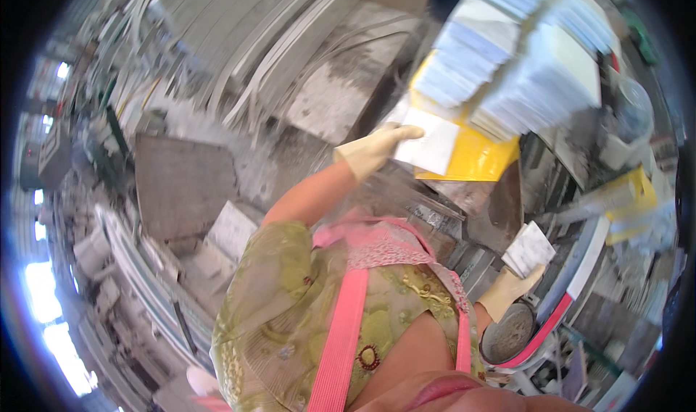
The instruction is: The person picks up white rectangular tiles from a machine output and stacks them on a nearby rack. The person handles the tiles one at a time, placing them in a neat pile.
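My left hand [371,151], in a cream glove, reaches forward and grips a thin white tile [429,142] by its edge, with the thumb on top. That tile lies over or just above a yellow sheet [484,160], in front of tall stacks of pale tiles [544,86]. Lower on the right, my gloved right hand [510,292] is closed on a white tile with grey veining [531,248], held tilted. The fingers under both tiles are mostly hidden.
A round container of grey material [510,332] sits beside my right wrist, near a curved red and white rim [554,318]. A clear plastic tub [629,111] stands right of the stacks. To the left are a brown board [181,187] and a pale slab [232,229].
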### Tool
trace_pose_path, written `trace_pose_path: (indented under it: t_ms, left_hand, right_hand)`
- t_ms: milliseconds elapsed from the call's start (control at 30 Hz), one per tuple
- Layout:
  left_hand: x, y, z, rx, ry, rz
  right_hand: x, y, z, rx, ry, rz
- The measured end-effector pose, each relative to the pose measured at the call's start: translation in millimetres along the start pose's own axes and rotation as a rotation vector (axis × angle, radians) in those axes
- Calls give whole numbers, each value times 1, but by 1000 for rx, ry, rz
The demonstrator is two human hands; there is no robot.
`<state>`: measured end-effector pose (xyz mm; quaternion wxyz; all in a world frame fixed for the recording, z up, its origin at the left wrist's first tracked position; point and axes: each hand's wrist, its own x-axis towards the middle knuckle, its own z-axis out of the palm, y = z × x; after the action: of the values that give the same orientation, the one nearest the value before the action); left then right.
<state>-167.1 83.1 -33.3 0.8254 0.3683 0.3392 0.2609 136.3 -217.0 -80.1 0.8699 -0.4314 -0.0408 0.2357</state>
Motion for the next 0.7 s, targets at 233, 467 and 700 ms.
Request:
trace_pose_path:
  t_ms: [233, 467, 700]
  left_hand:
    - [-26, -4, 8, -408, 56, 153]
    - [-39, 0, -73, -539, 379, 311]
    - [-48, 49, -222, -580, 587, 362]
  right_hand:
    - [4, 23, 77, -1165, -286, -706]
    - [-7, 42, 147, -1294, -351, -835]
    - [-38, 98, 226, -697, -205, -506]
